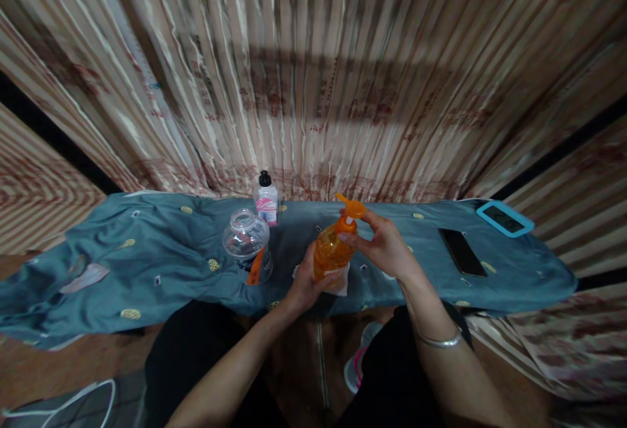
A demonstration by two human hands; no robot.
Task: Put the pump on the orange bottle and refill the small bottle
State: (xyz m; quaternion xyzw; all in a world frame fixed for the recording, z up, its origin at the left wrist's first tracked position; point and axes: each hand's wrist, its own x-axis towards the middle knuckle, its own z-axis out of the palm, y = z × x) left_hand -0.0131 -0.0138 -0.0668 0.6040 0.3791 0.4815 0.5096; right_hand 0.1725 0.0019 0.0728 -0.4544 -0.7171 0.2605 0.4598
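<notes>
An orange pump bottle is held up over the front middle of the cloth-covered table. My left hand is wrapped round the lower body of this bottle. The fingers of my right hand close on its orange collar and pump top. Left of the hands stands a clear, wide plastic jar with an open mouth and an orange and dark label. Behind the jar is an upright clear bottle with a black cap and pink label. Something pale lies under the pump bottle, partly hidden.
A dark phone and a blue-framed digital display lie on the right of the teal cloth. A pale crumpled piece lies at the left. Striped curtains hang behind the table.
</notes>
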